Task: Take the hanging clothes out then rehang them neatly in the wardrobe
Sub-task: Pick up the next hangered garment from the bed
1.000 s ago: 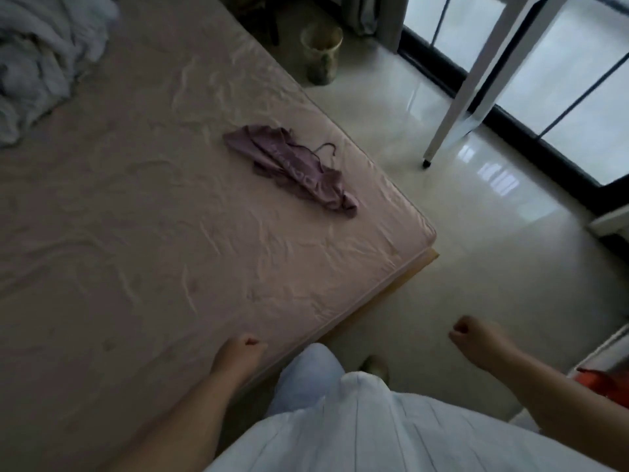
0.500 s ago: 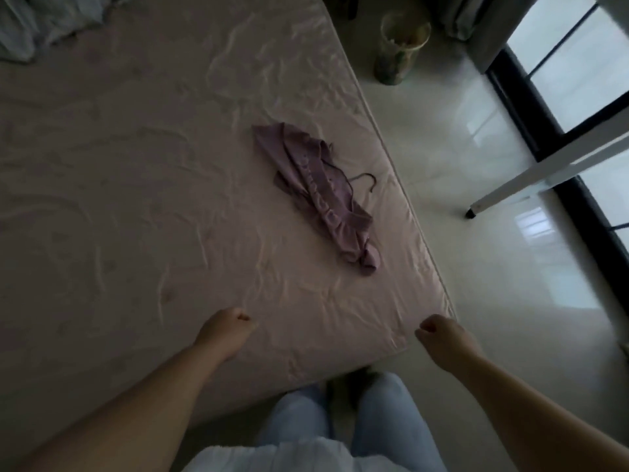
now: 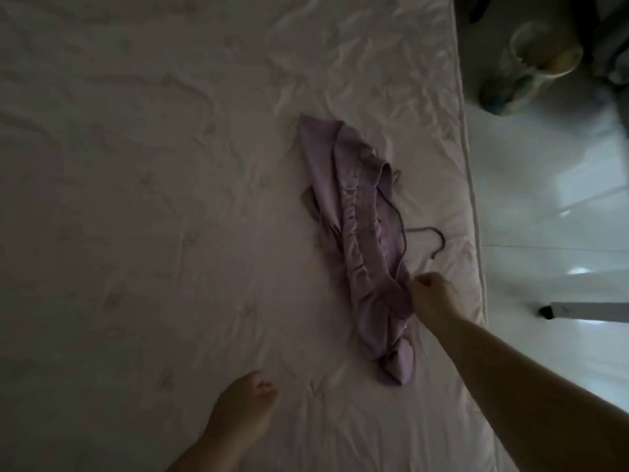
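A wide bed with a wrinkled pale pink sheet (image 3: 143, 206) fills most of my head view, its piped edge running down the right side. Glossy white tiled floor (image 3: 544, 199) lies beyond it, from one o'clock to four o'clock. On the sheet, just right of centre, a crumpled lilac garment with a gathered waistband (image 3: 357, 240) stretches from twelve o'clock toward six o'clock, still threaded on a thin dark wire hanger (image 3: 439, 238) whose hook pokes out at the garment's three o'clock side. On the floor at two o'clock stands a blurred pale patterned waste bin (image 3: 531, 69). My right hand (image 3: 432, 298) reaches in from five o'clock, fingers curled at the garment's lower right edge; I cannot tell whether that grip has pinched the cloth or only touches it. My left hand (image 3: 245, 400), at six o'clock, hovers over the sheet loosely fisted, holding nothing. A white furniture leg with a black foot (image 3: 578, 310) shows at four o'clock.
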